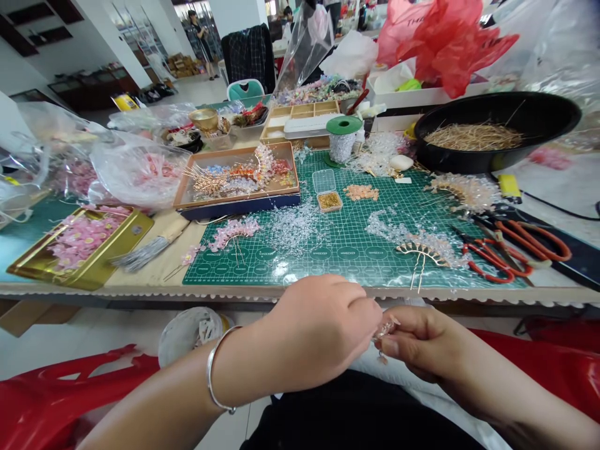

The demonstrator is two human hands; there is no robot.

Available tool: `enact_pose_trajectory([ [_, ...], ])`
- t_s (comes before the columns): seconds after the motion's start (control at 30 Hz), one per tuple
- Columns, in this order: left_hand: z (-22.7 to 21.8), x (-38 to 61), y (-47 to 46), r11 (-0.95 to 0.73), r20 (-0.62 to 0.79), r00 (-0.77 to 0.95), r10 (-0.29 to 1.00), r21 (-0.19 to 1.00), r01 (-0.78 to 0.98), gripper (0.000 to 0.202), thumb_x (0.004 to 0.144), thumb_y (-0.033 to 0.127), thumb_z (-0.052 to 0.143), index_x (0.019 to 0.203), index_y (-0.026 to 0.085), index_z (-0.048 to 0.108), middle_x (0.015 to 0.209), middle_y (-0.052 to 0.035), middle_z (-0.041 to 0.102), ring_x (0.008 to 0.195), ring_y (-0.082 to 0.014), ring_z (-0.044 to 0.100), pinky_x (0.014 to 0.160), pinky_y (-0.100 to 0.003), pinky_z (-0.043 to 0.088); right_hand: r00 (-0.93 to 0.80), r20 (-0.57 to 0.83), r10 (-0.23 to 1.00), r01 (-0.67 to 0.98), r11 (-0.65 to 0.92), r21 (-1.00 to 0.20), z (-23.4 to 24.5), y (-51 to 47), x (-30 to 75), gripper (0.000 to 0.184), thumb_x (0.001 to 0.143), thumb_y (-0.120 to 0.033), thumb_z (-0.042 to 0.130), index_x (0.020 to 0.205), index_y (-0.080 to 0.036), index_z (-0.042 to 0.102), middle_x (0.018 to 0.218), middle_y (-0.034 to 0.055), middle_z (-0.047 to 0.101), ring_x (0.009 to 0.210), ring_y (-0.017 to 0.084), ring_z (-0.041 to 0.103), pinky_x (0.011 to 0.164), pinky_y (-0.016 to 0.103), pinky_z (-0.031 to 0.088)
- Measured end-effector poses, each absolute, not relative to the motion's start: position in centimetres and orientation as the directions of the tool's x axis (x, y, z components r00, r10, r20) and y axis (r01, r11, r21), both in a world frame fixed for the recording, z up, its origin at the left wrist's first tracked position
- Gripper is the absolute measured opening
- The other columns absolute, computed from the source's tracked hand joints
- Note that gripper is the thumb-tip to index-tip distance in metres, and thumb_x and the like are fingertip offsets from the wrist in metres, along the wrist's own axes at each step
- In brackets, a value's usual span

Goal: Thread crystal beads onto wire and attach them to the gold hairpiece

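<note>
Above my lap, a small clear-and-peach beaded ornament (pixel 385 327) sits between my two hands. My right hand (pixel 424 340) pinches it between thumb and fingers. My left hand (pixel 323 328), with a silver bangle at the wrist, is closed against its other side; the fingertips are hidden behind the hand. On the green cutting mat (pixel 262 262) beyond lie a pink beaded hair comb (pixel 234 232), a heap of clear beads (pixel 295 226), a gold comb with clear beads (pixel 424 251), peach petals (pixel 360 192) and a small box of gold beads (pixel 329 200).
Red-handled pliers (pixel 490 262) and scissors (pixel 539 240) lie at the right, below a black basin (pixel 497 156). A shallow box (pixel 237 203) of ornaments and a gold tin (pixel 89 275) with pink flowers stand left. A wire brush (pixel 147 250) lies between them. A person (pixel 200 44) stands far behind.
</note>
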State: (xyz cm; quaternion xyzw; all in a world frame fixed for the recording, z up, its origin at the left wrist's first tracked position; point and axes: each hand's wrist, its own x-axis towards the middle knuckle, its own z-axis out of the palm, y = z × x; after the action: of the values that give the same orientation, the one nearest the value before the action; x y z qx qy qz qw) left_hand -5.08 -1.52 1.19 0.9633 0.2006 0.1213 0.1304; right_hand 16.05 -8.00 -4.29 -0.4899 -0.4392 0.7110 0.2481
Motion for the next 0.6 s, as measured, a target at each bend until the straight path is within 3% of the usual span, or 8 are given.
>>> enact_pose_trajectory([
  [0.17, 0.5, -4.7, -2.8, -0.927, 0.469, 0.815, 0.34, 0.021, 0.375, 0.02, 0.089, 0.01, 0.052, 0.072, 0.016, 0.059, 0.061, -0.0001, 0.049, 0.056, -0.0161, 0.037, 0.049, -0.033, 0.025, -0.261, -0.402, 0.878, 0.03, -0.409, -0.912, -3.7, -8.0, 15.5, 0.033, 0.082, -0.051, 0.075, 0.078, -0.019, 0.07, 0.063, -0.0051, 0.043, 0.056, 0.009, 0.027, 0.051, 0.023, 0.026],
  [0.27, 0.1, -4.3, -3.8, -0.905, 0.562, 0.756, 0.334, -0.035, 0.425, 0.01, 0.089, 0.011, 0.057, 0.081, 0.013, 0.062, 0.061, -0.0004, 0.05, 0.056, -0.0169, 0.04, 0.049, -0.034, 0.023, -0.181, -0.352, 0.918, -0.039, -0.364, -0.93, -3.8, -8.0, 15.1, 0.034, 0.078, -0.053, 0.078, 0.078, -0.02, 0.072, 0.072, -0.0004, 0.056, 0.065, 0.014, 0.044, 0.06, 0.025, 0.038],
  [0.33, -0.3, -4.1, -4.4, -0.898, 0.609, 0.719, 0.335, -0.025, 0.44, 0.006, 0.088, 0.013, 0.058, 0.087, 0.012, 0.064, 0.061, -0.0008, 0.053, 0.056, -0.0173, 0.042, 0.049, -0.034, 0.024, -0.124, -0.343, 0.931, -0.098, -0.356, -0.929, -4.0, -8.1, 15.0, 0.034, 0.078, -0.054, 0.079, 0.082, -0.021, 0.071, 0.074, -0.0002, 0.057, 0.066, 0.014, 0.046, 0.06, 0.025, 0.038],
  [0.47, -1.1, -4.1, -5.0, -0.903, 0.65, 0.654, 0.388, 0.126, 0.411, 0.011, 0.088, 0.012, 0.053, 0.093, 0.012, 0.063, 0.062, -0.0003, 0.057, 0.054, -0.016, 0.044, 0.05, -0.034, 0.03, -0.065, -0.352, 0.934, -0.2, -0.358, -0.912, -4.0, -8.5, 14.9, 0.031, 0.079, -0.052, 0.078, 0.083, -0.023, 0.068, 0.059, -0.0068, 0.038, 0.052, 0.009, 0.025, 0.047, 0.023, 0.022],
  [0.6, -1.4, -4.2, -5.0, -0.788, 0.541, 0.591, 0.599, 0.53, 0.313, 0.011, 0.09, 0.014, 0.05, 0.086, 0.016, 0.059, 0.064, 0.0007, 0.06, 0.055, -0.012, 0.047, 0.055, -0.028, 0.035, -0.049, -0.357, 0.933, -0.281, -0.356, -0.891, -3.4, -8.9, 14.6, 0.031, 0.075, -0.051, 0.081, 0.08, -0.023, 0.067, 0.057, -0.0077, 0.034, 0.049, 0.008, 0.019, 0.044, 0.023, 0.016],
])
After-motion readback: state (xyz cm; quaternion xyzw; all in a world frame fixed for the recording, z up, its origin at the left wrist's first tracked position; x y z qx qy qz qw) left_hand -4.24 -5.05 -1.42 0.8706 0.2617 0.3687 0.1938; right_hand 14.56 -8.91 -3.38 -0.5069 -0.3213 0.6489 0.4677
